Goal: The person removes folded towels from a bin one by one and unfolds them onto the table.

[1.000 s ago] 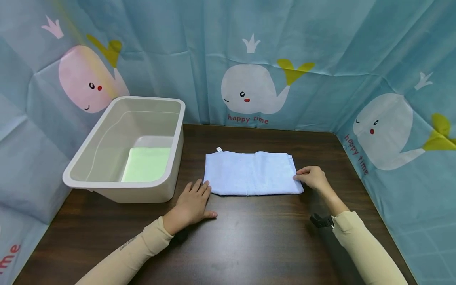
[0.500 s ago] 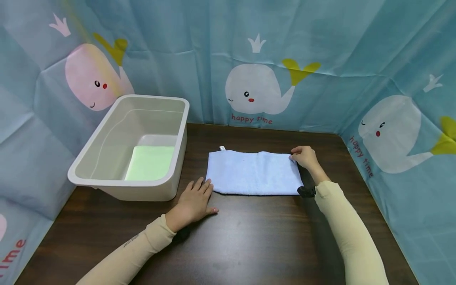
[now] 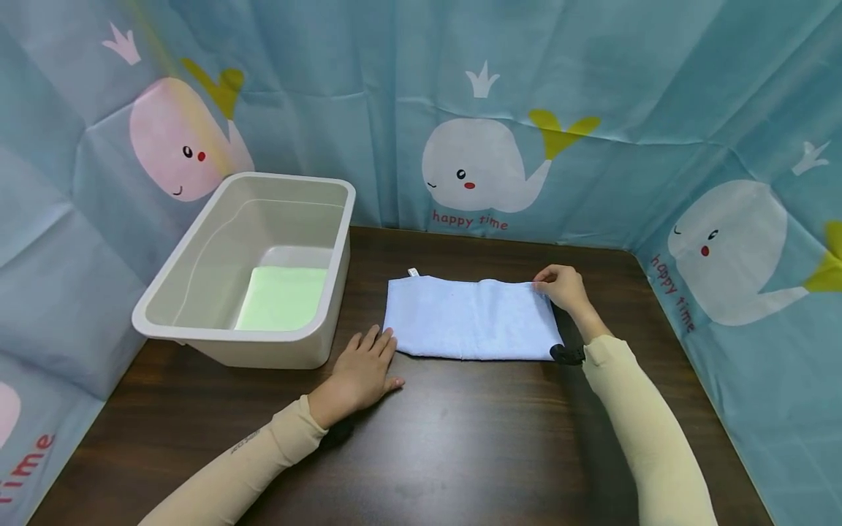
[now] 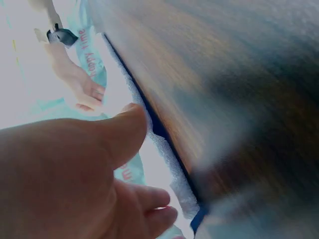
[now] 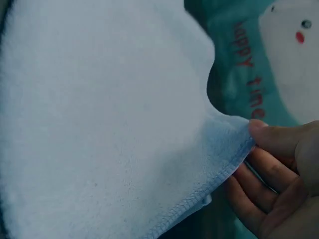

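The head view is evenly lit, with soft glare on the worktop (image 3: pixel 437 420) right of the left grip (image 3: pixel 358 372). The left wrist view burns out beyond it; the right wrist view is dim, shadowing the cloth (image 5: pixel 119 99) beside the right grip (image 3: pixel 567 288).

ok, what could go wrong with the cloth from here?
Slip: the right hand pinches just the far right corner of the cloth, so a tug could pull it free.

Skew: the left hand is spread at the near left corner without gripping it, so a pull from the right might drag the cloth askew.

Creases: the far edge looks wavy; pressing it down like that may set wrinkles.
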The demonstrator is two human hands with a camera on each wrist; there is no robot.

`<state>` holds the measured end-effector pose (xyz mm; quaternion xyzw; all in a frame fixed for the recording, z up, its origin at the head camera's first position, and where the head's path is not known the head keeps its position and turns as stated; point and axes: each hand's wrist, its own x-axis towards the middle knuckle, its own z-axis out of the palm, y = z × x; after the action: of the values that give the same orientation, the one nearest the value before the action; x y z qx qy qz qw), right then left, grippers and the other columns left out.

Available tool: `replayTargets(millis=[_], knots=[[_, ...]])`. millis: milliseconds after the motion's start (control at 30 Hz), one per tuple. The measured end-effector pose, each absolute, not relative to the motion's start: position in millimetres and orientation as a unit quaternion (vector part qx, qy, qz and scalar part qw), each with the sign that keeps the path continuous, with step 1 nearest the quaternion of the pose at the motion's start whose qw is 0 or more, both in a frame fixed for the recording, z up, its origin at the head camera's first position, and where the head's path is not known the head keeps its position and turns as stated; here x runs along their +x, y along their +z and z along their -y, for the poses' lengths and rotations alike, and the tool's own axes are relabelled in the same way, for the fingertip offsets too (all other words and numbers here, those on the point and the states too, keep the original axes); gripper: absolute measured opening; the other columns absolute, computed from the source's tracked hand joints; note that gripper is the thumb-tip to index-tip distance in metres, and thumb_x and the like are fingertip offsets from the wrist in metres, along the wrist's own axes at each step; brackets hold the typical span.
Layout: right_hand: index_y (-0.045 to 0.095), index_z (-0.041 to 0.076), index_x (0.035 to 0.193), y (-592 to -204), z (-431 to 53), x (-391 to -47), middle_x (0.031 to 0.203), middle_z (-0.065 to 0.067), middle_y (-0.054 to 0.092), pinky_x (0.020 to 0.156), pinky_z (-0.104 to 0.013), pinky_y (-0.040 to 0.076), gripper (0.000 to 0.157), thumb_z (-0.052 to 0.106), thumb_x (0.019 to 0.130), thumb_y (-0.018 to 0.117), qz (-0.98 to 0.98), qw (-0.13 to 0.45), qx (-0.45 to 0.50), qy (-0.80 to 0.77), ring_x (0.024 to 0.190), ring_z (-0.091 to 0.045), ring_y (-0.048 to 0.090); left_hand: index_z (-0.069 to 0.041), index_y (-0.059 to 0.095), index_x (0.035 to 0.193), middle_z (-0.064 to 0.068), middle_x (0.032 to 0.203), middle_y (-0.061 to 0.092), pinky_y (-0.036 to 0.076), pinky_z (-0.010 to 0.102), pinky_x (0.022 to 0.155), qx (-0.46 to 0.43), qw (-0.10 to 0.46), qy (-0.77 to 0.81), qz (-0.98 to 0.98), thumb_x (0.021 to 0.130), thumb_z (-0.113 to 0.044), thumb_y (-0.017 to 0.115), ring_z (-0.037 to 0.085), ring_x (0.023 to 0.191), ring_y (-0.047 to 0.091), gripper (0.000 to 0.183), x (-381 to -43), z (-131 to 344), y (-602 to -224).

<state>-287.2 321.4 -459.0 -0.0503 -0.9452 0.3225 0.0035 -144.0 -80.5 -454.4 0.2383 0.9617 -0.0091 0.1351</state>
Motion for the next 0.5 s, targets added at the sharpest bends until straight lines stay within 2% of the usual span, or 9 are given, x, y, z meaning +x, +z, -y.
replayTargets(millis=[167,267,400,500], knots=[[0.065,0.006,0.101,-438,-317,-268,0.098,-0.017,0.072,0.074,-0.034,0.052,0.026,0.029,0.088,0.067,0.912,-0.049,-0.014,0.408,0.089,-0.028,0.064,-0.009,0.020,0.151,0.006,0.160,0.016,0.020,0.050,0.119,0.256,0.084,0.007,-0.963,0.094,-0.054,0.043,0.031,0.149,0.015,0.076,-146,80,-457],[0.063,0.004,0.103,-427,-314,-254,0.093,-0.011,0.074,0.078,-0.036,0.054,0.031,0.030,0.087,0.067,0.885,-0.101,0.028,0.454,0.085,-0.021,0.066,-0.008,0.018,0.151,0.006,0.161,0.014,0.020,0.050,0.118,0.266,0.053,0.023,-0.962,0.094,-0.052,0.046,0.031,0.149,0.014,0.077,-146,80,-456],[0.060,-0.001,0.100,-422,-312,-236,0.077,0.001,0.070,0.069,-0.033,0.054,0.024,0.019,0.088,0.065,0.836,-0.196,0.111,0.501,0.070,-0.008,0.060,-0.008,0.017,0.152,0.006,0.161,0.012,0.021,0.050,0.119,0.272,0.026,0.036,-0.961,0.093,-0.051,0.048,0.031,0.149,0.013,0.079,-146,79,-455],[0.059,-0.004,0.096,-423,-311,-220,0.070,0.007,0.063,0.056,-0.031,0.047,0.017,0.012,0.089,0.063,0.786,-0.284,0.181,0.518,0.062,-0.005,0.051,-0.008,0.017,0.151,0.007,0.161,0.014,0.022,0.050,0.118,0.280,0.000,0.047,-0.959,0.093,-0.049,0.050,0.031,0.149,0.014,0.079,-146,77,-454]])
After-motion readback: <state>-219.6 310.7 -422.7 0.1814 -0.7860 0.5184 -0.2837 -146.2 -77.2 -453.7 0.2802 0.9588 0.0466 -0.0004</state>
